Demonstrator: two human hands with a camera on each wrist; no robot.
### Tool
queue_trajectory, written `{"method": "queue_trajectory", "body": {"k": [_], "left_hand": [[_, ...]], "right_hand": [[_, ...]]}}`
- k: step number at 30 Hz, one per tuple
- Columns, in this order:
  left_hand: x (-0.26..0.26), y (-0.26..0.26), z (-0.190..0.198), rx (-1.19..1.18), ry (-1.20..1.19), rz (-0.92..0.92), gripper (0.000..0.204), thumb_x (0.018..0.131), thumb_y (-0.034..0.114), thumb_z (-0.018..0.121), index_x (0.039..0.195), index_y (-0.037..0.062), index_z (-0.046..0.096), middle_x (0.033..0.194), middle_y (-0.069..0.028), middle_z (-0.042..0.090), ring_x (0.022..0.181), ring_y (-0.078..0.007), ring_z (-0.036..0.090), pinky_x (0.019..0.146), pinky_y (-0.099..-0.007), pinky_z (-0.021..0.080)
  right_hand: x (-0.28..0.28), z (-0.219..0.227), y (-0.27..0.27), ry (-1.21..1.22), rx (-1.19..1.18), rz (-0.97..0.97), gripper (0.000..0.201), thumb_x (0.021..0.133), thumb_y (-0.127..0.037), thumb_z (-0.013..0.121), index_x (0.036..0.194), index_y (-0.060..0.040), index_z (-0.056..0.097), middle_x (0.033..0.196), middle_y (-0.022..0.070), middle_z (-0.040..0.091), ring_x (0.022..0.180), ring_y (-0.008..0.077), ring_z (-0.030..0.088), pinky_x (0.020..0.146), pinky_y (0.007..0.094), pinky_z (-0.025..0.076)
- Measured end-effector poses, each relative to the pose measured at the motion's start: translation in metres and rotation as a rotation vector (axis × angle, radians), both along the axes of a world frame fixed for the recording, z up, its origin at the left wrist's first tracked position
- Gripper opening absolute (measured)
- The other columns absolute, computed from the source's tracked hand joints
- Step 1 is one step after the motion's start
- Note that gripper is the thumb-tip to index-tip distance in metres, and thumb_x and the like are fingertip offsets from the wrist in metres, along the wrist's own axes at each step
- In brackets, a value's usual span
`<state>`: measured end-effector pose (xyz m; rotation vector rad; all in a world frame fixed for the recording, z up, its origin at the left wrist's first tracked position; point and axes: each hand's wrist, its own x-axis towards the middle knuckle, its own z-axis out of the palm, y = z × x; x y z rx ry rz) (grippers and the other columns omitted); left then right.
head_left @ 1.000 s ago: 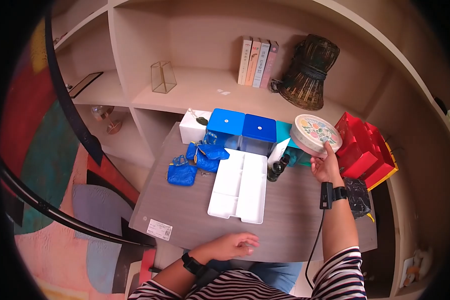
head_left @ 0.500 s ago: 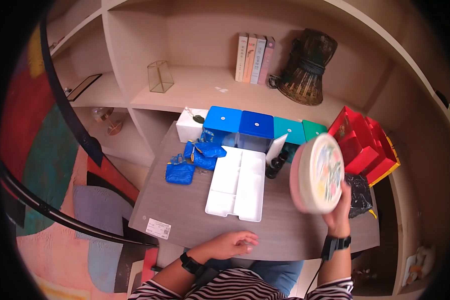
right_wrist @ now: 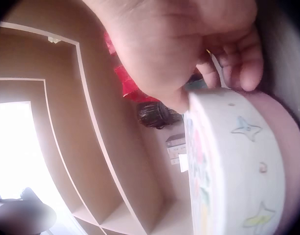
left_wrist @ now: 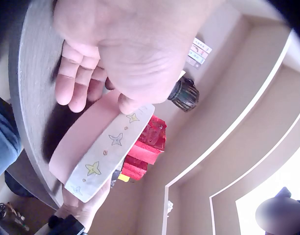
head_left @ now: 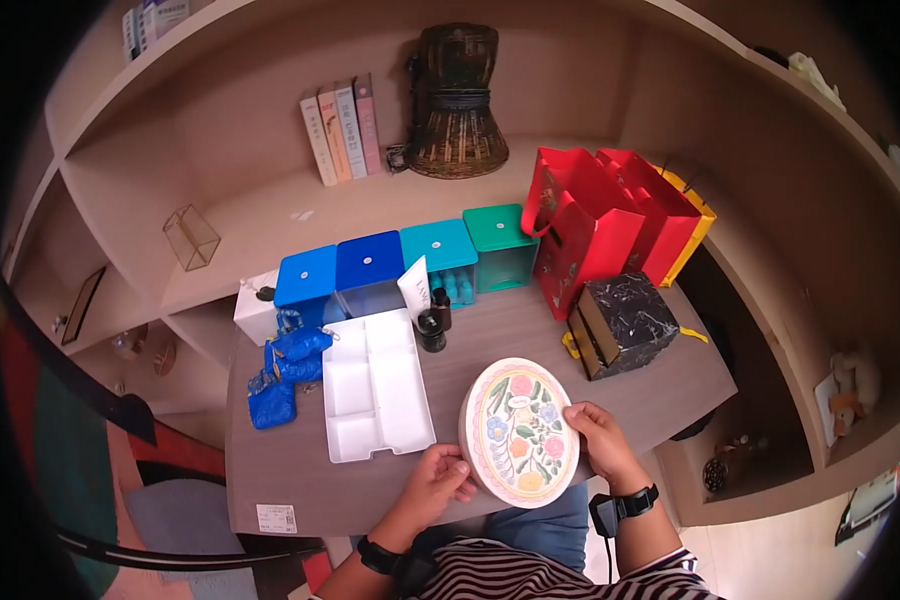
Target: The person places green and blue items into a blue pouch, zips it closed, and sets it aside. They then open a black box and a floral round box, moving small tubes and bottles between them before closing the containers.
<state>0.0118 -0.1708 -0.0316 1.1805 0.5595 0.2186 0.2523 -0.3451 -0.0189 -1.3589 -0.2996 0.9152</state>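
An oval box [head_left: 521, 432] with a floral lid is held tilted above the table's front edge. Its white lid rim [left_wrist: 105, 151] with drawn stars and pink lower side [left_wrist: 81, 135] show in the left wrist view. My right hand [head_left: 602, 440] grips the box's right side, thumb on the lid and fingers at the pink side in the right wrist view. At the box's left side is my left hand [head_left: 438, 485], its thumb at the lid's rim and its fingers loosely bent beside the pink side. A white divided tray [head_left: 375, 385] lies left of the box.
Lidded blue and green bins [head_left: 368, 262] line the table's back. Blue pouches [head_left: 272, 402] lie left of the tray, dark bottles [head_left: 431, 331] behind it. Red bags [head_left: 588, 225] and a black marbled box [head_left: 625, 325] stand at the right.
The box has come from the back right to the front of the table, its lid turned toward the camera. My left hand has moved to its side. The head view has swung right.
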Motion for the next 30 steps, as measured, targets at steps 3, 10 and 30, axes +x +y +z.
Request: {"method": "queue_trajectory", "body": {"k": [3, 10, 30], "left_hand": [[0.000, -0.003, 0.002, 0.046, 0.029, 0.045, 0.030, 0.104, 0.015, 0.057, 0.126, -0.0017, 0.046, 0.102, -0.0128, 0.064, 0.080, -0.0183, 0.066, 0.069, -0.0314, 0.058], [-0.005, -0.001, -0.010, 0.023, 0.000, 0.076, 0.029, 0.103, 0.010, 0.056, 0.127, -0.0020, 0.046, 0.102, -0.0133, 0.064, 0.082, -0.0196, 0.067, 0.069, -0.0319, 0.059], [0.003, 0.004, 0.022, -0.107, 0.108, -0.115, 0.050, 0.099, 0.044, 0.064, 0.121, -0.0002, 0.056, 0.118, -0.0103, 0.060, 0.109, -0.0166, 0.058, 0.093, -0.0345, 0.049]], "right_hand": [[-0.003, 0.006, 0.001, 0.012, -0.022, 0.021, 0.029, 0.103, -0.031, 0.061, 0.111, -0.0035, 0.064, 0.093, 0.0000, 0.069, 0.075, 0.0046, 0.060, 0.067, 0.0212, 0.049], [0.004, 0.009, -0.001, 0.153, 0.003, 0.061, 0.032, 0.103, -0.040, 0.059, 0.101, -0.0086, 0.067, 0.079, -0.0013, 0.066, 0.068, 0.0085, 0.060, 0.065, 0.0236, 0.050], [0.006, 0.015, -0.004, 0.127, 0.024, 0.039, 0.045, 0.100, -0.039, 0.063, 0.116, 0.0028, 0.066, 0.107, 0.0119, 0.074, 0.096, 0.0200, 0.071, 0.088, 0.0343, 0.055]]}}
